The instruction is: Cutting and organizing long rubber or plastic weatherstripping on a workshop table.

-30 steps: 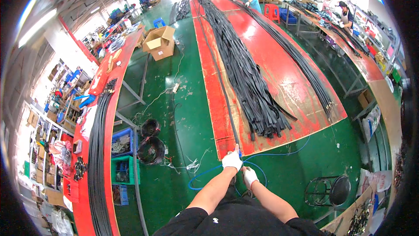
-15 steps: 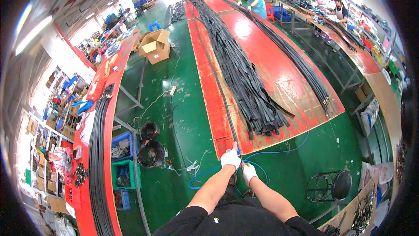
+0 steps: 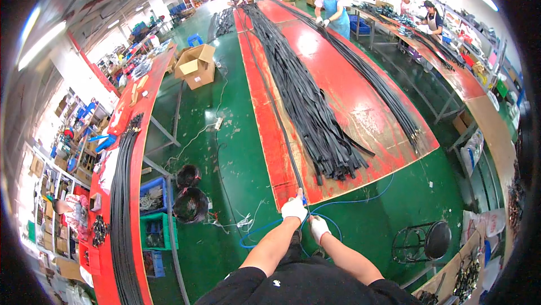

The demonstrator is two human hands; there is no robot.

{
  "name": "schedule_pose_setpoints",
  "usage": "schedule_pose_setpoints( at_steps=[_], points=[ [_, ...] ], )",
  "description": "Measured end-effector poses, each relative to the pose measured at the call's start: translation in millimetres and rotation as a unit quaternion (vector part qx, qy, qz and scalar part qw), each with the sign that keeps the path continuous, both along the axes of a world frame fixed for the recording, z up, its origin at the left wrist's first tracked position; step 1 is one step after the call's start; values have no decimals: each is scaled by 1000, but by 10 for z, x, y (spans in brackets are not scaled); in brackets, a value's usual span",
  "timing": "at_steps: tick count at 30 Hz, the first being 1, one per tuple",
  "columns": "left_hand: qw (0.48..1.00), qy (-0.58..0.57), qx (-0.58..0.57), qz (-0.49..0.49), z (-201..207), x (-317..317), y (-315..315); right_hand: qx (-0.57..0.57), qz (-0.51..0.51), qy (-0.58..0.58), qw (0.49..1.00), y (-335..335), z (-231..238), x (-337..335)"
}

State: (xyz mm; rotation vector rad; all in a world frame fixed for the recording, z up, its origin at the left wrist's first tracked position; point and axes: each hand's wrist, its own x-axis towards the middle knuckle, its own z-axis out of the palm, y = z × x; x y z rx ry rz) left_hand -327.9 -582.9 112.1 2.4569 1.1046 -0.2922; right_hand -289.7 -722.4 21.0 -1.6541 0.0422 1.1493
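At the near left corner of a red table (image 3: pixel 360 102), my left hand (image 3: pixel 294 209), in a white glove, is closed around the near end of a long black strip (image 3: pixel 276 102). A small blue piece (image 3: pixel 304 199) shows beside its fingers; its kind is too small to tell. Just to the right and nearer to me, my right hand (image 3: pixel 319 228), also gloved, is closed, and what it holds is hidden. Around and below both hands loops a thin blue hose (image 3: pixel 360 199). A thick pile of flat black strips (image 3: pixel 315 119) lies along the table, right of the single strip.
A thinner black bundle (image 3: pixel 389 99) lies farther right; a person in a blue apron (image 3: pixel 338 14) stands beyond it. On the left are a side table with black cables (image 3: pixel 124 203), an open carton (image 3: pixel 196 68) and bins (image 3: pixel 169 231). A round black stool (image 3: pixel 437 241) stands at right.
The view has shifted slightly. My hands stay close together at the table corner, the left still on the strip. The person in the apron has brought both hands together over the thinner bundle.
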Motion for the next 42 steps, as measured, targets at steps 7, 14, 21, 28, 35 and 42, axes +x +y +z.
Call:
schedule_pose_setpoints(
  at_steps=[7, 14, 21, 28, 35, 42],
  points=[
    [1000, -6, 25, 4, -194, 0, 44, 29, -8, 14, 999, -395, 139, -308],
    [1000, 4, 1, 1, -139, 55, -144, 13, -7, 46, 999, -653, 245, -239],
    [1000, 2, 5, 17, -179, -7, -98, 44, 15, 56, 997, -479, 271, -206],
    [1000, 14, -10, 26, -109, -20, -66, 63, -4, 167, 984, -294, 43, -82],
    [999, 20, -4, 26, -144, -52, -36, 64, -15, 163, 984, -242, 97, -132],
    [1000, 20, -2, 18, -142, -27, -58, 47, -30, 174, 983, -198, 157, -110]
  ],
)
